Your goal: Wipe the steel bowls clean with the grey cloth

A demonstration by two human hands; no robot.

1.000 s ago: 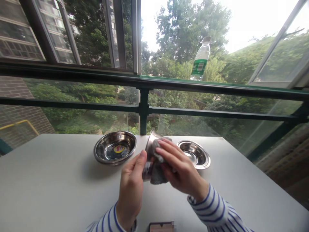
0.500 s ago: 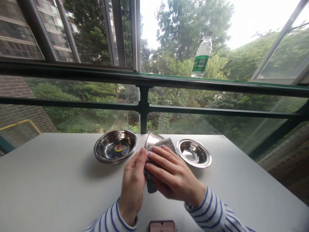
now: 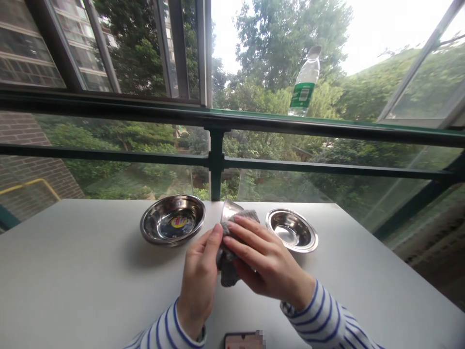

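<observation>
Between my hands, above the table, is a tilted metal bowl (image 3: 231, 209); only its far part shows, the rest being hidden by a grey cloth (image 3: 229, 272) and my fingers. My left hand (image 3: 200, 271) is closed on the bowl's near left side, thumb pointing up along it. Pressed over the cloth is my right hand (image 3: 267, 257), its fingers bent around it against the bowl. To the left stands a wide, shiny metal basin (image 3: 148, 228) with a yellow and pink sticker on its bottom. A smaller wide-rimmed metal bowl (image 3: 311, 242) stands on the right.
The white table (image 3: 90, 286) reaches back to a dark green railing (image 3: 160, 157) and windows. A phone (image 3: 242, 341) lies at the near edge. On the ledge behind stands a clear plastic bottle (image 3: 303, 89) with a green label.
My right hand and the cloth have shifted slightly, the hand a little down and to the right. The held bowl has turned a little. My left hand keeps its place.
</observation>
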